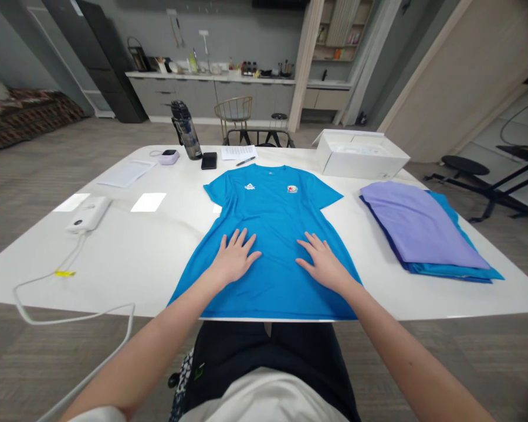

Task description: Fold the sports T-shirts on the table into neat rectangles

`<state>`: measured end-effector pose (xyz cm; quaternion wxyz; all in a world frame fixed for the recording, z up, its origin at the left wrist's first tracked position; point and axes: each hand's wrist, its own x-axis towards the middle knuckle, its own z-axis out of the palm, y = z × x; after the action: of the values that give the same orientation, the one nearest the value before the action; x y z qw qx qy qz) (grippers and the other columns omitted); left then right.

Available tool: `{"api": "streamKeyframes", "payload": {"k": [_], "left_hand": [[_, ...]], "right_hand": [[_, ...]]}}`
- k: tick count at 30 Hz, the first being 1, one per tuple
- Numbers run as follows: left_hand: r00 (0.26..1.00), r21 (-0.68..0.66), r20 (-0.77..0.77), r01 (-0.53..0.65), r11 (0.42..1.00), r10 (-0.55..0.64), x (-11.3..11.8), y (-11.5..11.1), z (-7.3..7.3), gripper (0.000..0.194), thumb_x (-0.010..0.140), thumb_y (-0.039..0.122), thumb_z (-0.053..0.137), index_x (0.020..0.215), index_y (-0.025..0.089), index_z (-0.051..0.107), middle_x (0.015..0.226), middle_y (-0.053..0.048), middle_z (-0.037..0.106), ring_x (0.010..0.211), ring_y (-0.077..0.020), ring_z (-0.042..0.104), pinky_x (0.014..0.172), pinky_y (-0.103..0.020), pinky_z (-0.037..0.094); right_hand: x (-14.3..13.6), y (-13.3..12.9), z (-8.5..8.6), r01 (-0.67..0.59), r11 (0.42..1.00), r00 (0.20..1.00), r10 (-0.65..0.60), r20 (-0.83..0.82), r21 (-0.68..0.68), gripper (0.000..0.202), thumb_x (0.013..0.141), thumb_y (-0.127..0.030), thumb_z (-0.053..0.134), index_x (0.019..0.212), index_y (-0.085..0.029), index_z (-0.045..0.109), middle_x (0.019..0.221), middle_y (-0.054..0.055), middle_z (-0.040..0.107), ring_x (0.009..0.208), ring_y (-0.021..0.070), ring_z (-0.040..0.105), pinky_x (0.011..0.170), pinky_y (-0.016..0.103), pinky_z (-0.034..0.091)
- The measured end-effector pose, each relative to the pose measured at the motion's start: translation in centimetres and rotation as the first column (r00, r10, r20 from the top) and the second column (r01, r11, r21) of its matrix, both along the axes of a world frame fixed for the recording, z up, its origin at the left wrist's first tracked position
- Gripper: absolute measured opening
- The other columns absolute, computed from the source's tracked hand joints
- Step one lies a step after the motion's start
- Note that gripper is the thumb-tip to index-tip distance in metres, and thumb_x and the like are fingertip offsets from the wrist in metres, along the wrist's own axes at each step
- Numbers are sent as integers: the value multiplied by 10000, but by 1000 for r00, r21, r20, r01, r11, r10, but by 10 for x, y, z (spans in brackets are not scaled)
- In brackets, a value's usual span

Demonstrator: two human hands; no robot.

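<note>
1. your left hand (234, 261) and right hand (326, 266) lie on the blue shirt (275, 223), fingers apart, gripping nothing; uneven pressure could crease it.
2. the blue shirt lies on the white table (158, 258), hem at the near edge; a pull toward you could drag it off.
3. left of the blue shirt, your forearm could snag the cable (132, 322), shifting the power bank (89, 214).

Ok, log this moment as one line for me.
left hand: open, on blue shirt | right hand: open, on blue shirt | shirt: spread, logos up, hem by table edge | folded clothes: right of shirt
</note>
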<state>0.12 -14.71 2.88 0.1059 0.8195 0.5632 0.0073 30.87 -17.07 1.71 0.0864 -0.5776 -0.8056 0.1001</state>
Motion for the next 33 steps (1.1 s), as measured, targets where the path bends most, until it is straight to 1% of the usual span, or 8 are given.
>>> {"api": "streamKeyframes", "payload": {"k": [4,7,15,18,21,25,29,33], "left_hand": [[1000,-52,-20,-3,999,1,22,63,-3,728,1000,669,210,1608,276,294,1692,-89,169,1563,-329,140,1226,-617,153],[999,5,0,-42,999,42,32,101,-13,712,1012,629,213,1617,258,267,1694,-95,168,1564,-322,141,1227,-621,147],[969,259,87,-245,934,230,35,162,-29,665,1018,543,269,1593,214,334,1677,-124,240,1533,-334,239,1223,-587,191],[939,360,130,-344,867,319,18,185,-22,630,1014,477,314,1567,179,373,1659,-159,278,1513,-352,267,1210,-610,186],[855,397,206,-518,758,476,-16,215,-11,585,1005,369,325,1540,140,388,1601,-206,370,1459,-365,348,1185,-633,203],[688,220,227,-726,652,689,-68,254,-7,597,956,327,402,1487,56,406,1442,-269,525,1334,-401,471,1104,-635,316],[644,158,166,-765,624,747,-95,280,-15,507,930,376,433,1309,69,570,1394,-282,540,1320,-429,457,1065,-618,351],[587,85,137,-809,581,798,-104,292,-23,473,895,318,471,1303,95,559,1412,-263,525,1334,-406,458,1078,-574,349]], "right_hand": [[-25,71,-3,43,998,999,-43,-10,48,598,1031,-550,381,1522,-218,455,1670,105,262,1541,334,206,1225,570,212],[-36,113,-8,118,985,992,-121,17,126,581,1038,-522,366,1528,-220,444,1683,99,224,1540,335,194,1220,569,201],[-37,181,-13,496,837,862,-507,-15,232,690,1029,-582,277,1581,-172,331,1665,166,242,1507,377,229,1186,585,218],[-21,203,-12,600,789,799,-599,-48,135,741,1012,-635,255,1592,-177,312,1636,202,292,1447,406,343,1147,597,279],[0,226,-12,649,759,760,-646,-62,43,764,1004,-658,220,1593,-182,321,1612,207,342,1434,408,369,1152,605,269],[16,253,-13,651,759,759,-650,-48,11,768,1012,-643,177,1558,-149,398,1628,194,320,1495,386,271,1192,607,194],[17,279,-13,610,792,789,-609,-76,-10,769,1011,-647,151,1549,-169,421,1653,146,290,1519,355,232,1209,627,138],[36,304,-14,624,766,760,-641,-108,-156,774,991,-689,104,1566,-262,399,1675,65,259,1535,355,195,1199,685,106]]}}
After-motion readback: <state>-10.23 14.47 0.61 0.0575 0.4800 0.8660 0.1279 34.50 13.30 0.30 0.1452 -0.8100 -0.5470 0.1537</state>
